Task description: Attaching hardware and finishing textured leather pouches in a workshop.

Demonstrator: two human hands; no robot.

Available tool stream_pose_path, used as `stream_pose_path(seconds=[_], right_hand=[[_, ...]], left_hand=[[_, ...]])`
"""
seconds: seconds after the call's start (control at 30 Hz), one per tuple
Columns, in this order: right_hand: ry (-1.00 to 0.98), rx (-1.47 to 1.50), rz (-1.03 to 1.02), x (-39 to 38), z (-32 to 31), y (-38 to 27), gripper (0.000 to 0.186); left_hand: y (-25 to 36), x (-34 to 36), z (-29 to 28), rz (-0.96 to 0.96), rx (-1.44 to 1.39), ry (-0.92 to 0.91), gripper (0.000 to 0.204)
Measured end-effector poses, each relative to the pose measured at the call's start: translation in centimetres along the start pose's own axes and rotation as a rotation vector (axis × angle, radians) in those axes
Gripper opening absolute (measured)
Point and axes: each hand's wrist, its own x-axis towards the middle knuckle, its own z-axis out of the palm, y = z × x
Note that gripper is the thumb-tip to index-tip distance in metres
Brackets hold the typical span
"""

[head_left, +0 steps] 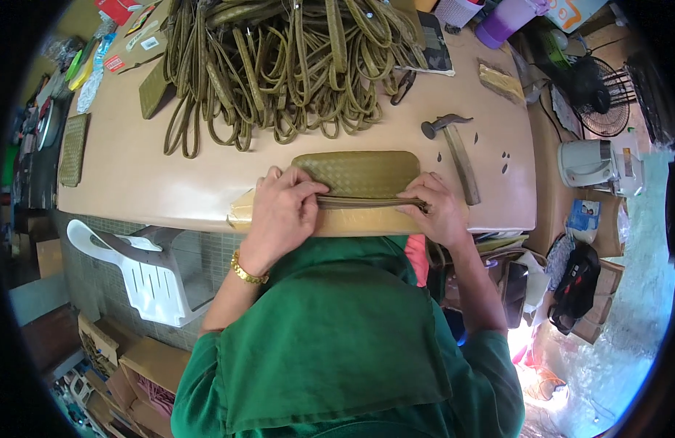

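Note:
An olive woven leather piece [359, 171], shaped like a pouch or wallet with rounded far corners, lies at the near edge of the table. Along its near side runs a narrow dark layered strip [363, 202]; I cannot tell whether it is a zipper. My left hand [286, 204] pinches the left end of that edge between thumb and fingers. At the right end, my right hand [434, 208] grips the same edge, thumb below and fingers on top. Under the piece is a tan taped block or board [359, 221] at the table's rim.
Many olive straps [279, 80] lie heaped across the far side of the table [206, 182]. A hammer [458, 153] rests right of my right hand. A woven olive piece [74, 150] lies far left. A white plastic chair [151, 285] stands left; a fan [600, 95] is at right.

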Motion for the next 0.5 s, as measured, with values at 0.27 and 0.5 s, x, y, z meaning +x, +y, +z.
stream_pose_path(seconds=[0.27,0.5], right_hand=[[-0.011,-0.01,-0.013,0.6,0.7,0.8,0.026],[0.016,0.016,-0.023,0.4,1.0,1.0,0.027]], left_hand=[[4.2,3.5,5.0,0.03,-0.346,-0.146,0.017],[2.0,3.5,3.9,-0.091,-0.527,-0.381,0.014]])
